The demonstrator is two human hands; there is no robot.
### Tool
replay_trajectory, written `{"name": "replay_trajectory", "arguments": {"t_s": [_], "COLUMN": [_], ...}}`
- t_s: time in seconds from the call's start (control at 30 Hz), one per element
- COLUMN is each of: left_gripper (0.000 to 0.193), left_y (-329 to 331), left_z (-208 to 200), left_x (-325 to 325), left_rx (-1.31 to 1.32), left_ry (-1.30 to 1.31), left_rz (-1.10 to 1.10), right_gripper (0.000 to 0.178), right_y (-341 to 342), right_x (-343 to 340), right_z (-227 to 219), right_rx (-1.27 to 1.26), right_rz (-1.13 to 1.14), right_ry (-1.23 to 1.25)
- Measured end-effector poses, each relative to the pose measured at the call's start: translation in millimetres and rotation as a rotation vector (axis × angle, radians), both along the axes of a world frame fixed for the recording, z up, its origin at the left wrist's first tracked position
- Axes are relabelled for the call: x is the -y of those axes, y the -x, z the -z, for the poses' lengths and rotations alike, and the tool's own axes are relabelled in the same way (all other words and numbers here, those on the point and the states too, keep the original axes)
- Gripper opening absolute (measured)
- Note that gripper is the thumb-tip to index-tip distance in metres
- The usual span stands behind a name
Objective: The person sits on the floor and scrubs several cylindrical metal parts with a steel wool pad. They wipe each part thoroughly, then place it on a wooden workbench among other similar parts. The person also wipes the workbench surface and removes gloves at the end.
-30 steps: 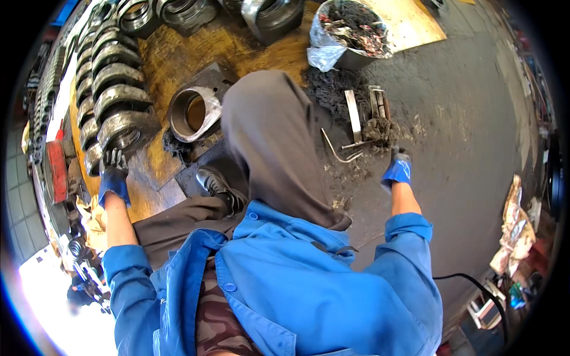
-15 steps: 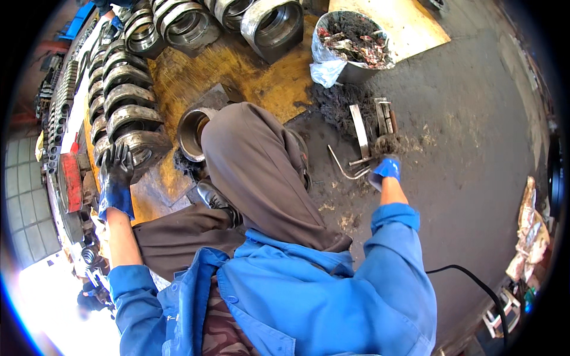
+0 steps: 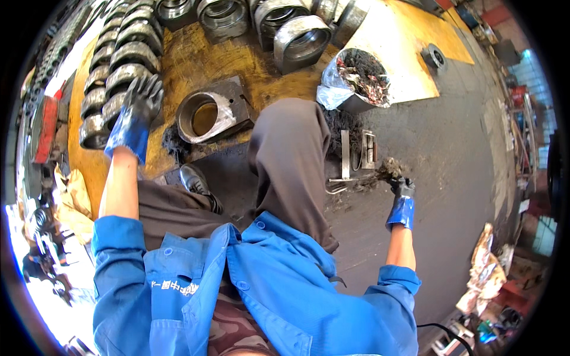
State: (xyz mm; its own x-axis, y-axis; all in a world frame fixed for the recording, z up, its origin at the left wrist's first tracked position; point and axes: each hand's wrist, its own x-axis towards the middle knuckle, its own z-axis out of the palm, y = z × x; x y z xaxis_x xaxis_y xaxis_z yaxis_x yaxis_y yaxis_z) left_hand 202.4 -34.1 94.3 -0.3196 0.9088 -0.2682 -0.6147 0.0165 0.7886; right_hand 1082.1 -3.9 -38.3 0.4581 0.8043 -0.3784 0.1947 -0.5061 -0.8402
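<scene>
My left hand [image 3: 135, 118], in a blue glove with blackened fingers, reaches over the near end of a row of arched metal housings [image 3: 135, 54]. Its fingers are stretched out and apart, on or just above a housing; contact is hard to tell. Low over the floor on the right, my right hand [image 3: 402, 202], gloved alike, has its fingers closed on a dirty matted clump of fibres [image 3: 389, 169]. A flat metal bar [image 3: 345, 151] and a small metal frame [image 3: 368, 149] lie beyond it. In front of me, a single ring-shaped housing [image 3: 224, 115] lies on its side.
A lined bin [image 3: 332, 98] of dark fibres and scraps stands beyond my knee. More metal housings [image 3: 303, 44] line the far edge of the yellowish board [image 3: 172, 77]. A black cable [image 3: 445, 329] and crumpled paper [image 3: 480, 276] lie at lower right.
The view has shifted. My left hand has moved up along the row, off the nearest housing. My right hand has moved away from the bar and frame with the clump of fibres.
</scene>
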Motion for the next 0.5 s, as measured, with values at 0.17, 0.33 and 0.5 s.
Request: {"name": "replay_trajectory", "arguments": {"t_s": [0.17, 0.33, 0.5], "left_gripper": [0.046, 0.056, 0.073], "left_y": [-55, -75, -83], "left_z": [-25, -19, 10], "left_x": [-15, -21, -19], "left_rx": [0.188, 0.005, -0.056], "left_ry": [-0.033, 0.039, 0.084], "left_rz": [-0.096, -0.070, 0.020], "right_gripper": [0.013, 0.017, 0.029], "right_y": [82, 163, 264], "right_x": [-46, -107, -162], "right_z": [-114, -228, -308], "right_rx": [0.003, 0.040, -0.134], "right_rz": [-0.305, -0.457, -0.575], "right_ry": [-0.320, -0.541, -0.674]}}
